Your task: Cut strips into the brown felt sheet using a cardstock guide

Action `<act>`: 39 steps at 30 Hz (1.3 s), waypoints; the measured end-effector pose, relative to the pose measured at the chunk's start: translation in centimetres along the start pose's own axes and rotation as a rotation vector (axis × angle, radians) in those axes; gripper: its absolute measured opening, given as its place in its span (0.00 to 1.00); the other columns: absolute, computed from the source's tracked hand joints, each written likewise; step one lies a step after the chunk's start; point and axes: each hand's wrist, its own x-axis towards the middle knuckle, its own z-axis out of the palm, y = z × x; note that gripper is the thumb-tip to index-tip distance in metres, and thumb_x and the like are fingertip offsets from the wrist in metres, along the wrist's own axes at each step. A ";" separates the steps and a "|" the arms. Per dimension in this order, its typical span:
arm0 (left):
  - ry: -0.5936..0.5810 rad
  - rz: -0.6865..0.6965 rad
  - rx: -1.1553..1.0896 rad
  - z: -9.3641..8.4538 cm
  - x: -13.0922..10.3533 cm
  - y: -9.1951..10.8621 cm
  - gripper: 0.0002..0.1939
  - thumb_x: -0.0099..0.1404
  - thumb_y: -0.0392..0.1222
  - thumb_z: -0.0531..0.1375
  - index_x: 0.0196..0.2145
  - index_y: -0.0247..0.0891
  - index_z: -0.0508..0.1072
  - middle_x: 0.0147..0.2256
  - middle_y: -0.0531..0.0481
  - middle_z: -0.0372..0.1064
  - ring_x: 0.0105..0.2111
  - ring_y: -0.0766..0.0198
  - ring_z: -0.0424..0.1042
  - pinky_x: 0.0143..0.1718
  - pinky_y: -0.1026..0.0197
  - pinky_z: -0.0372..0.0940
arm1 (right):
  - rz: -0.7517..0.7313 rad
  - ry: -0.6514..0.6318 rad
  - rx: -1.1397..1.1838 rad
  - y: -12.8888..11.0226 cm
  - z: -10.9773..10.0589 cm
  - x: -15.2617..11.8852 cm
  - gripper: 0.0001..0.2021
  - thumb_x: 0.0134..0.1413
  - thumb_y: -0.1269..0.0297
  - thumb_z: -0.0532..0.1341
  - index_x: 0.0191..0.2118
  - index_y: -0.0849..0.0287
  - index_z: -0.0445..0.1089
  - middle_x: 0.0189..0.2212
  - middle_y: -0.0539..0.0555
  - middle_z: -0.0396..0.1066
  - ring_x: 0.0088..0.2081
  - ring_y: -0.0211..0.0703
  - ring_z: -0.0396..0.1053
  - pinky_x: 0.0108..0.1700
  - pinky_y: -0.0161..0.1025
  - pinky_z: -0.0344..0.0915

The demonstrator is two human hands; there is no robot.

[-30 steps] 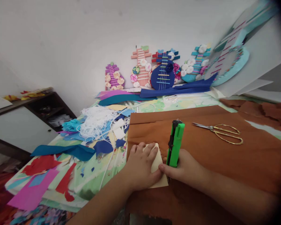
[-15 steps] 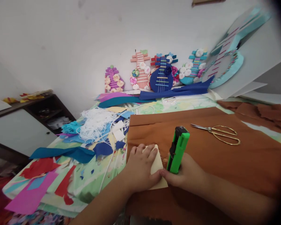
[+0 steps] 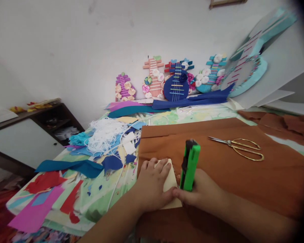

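Observation:
My left hand point(image 3: 154, 184) lies flat with fingers apart on a cream rectangular piece point(image 3: 171, 180), pressing it against a brown sheet point(image 3: 218, 175). My right hand point(image 3: 202, 189) is closed round a green and black box cutter point(image 3: 191, 165), which stands almost upright beside the right edge of the cream piece. The cutter's lower tip is hidden behind my right hand. My two thumbs meet near that same edge. Gold-handled scissors point(image 3: 243, 147) rest on the brown sheet, to the right of the cutter.
White string point(image 3: 105, 136) lies tangled on the left, among coloured scraps such as a teal strip point(image 3: 71, 167) and a magenta piece point(image 3: 36, 212). Several decorated guitar shapes, one blue point(image 3: 176, 87), lean on the wall. A large light-blue guitar point(image 3: 259, 72) stands at right.
The box cutter has tipped slightly left and stands more upright. My left hand stays on the cream piece. The whole view has shifted a little.

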 end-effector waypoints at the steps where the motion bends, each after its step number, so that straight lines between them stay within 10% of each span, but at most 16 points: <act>1: 0.008 0.002 0.001 0.0 0.0 0.0 0.31 0.58 0.56 0.50 0.55 0.38 0.55 0.56 0.47 0.50 0.51 0.45 0.49 0.50 0.44 0.43 | 0.051 0.022 0.101 0.1 -0.2 0.2 0.11 0.41 0.59 0.59 0.19 0.59 0.60 0.17 0.47 0.60 0.21 0.35 0.57 0.23 0.32 0.54; 8: 0.036 0.013 0.009 -0.2 -0.2 0.2 0.30 0.57 0.54 0.51 0.54 0.38 0.56 0.55 0.47 0.51 0.51 0.46 0.49 0.49 0.46 0.45 | 0.354 0.215 0.713 0.6 -1.0 1.3 0.18 0.41 0.50 0.57 0.21 0.58 0.53 0.15 0.42 0.50 0.16 0.28 0.48 0.18 0.29 0.47; 18: -0.024 0.039 0.157 -3.1 -1.4 -0.6 0.23 0.56 0.50 0.52 0.50 0.45 0.61 0.50 0.46 0.58 0.46 0.48 0.56 0.45 0.46 0.50 | 0.407 0.206 0.885 0.8 -1.2 1.6 0.20 0.38 0.49 0.59 0.21 0.57 0.50 0.10 0.39 0.49 0.11 0.25 0.43 0.14 0.27 0.36; 26: 0.201 0.116 0.126 -0.1 -3.3 4.9 0.20 0.56 0.52 0.55 0.43 0.37 0.68 0.38 0.45 0.65 0.38 0.52 0.60 0.38 0.51 0.57 | 0.356 0.206 1.048 1.0 -1.7 1.7 0.19 0.38 0.49 0.59 0.20 0.57 0.51 0.09 0.40 0.51 0.09 0.25 0.41 0.12 0.27 0.34; 32: 0.121 -0.215 -0.075 0.6 -2.8 6.4 0.18 0.55 0.48 0.57 0.43 0.41 0.68 0.35 0.46 0.61 0.37 0.53 0.59 0.36 0.52 0.58 | 0.344 0.183 1.077 1.1 -1.7 2.0 0.19 0.38 0.51 0.60 0.20 0.57 0.51 0.10 0.41 0.54 0.09 0.25 0.42 0.12 0.27 0.35; 39: 0.064 -0.255 -0.142 -0.6 -1.9 6.3 0.13 0.52 0.43 0.59 0.37 0.40 0.68 0.35 0.48 0.59 0.37 0.54 0.59 0.37 0.53 0.57 | 0.383 0.163 1.124 0.9 -2.1 2.0 0.19 0.36 0.50 0.61 0.20 0.57 0.51 0.10 0.41 0.54 0.09 0.25 0.41 0.12 0.27 0.34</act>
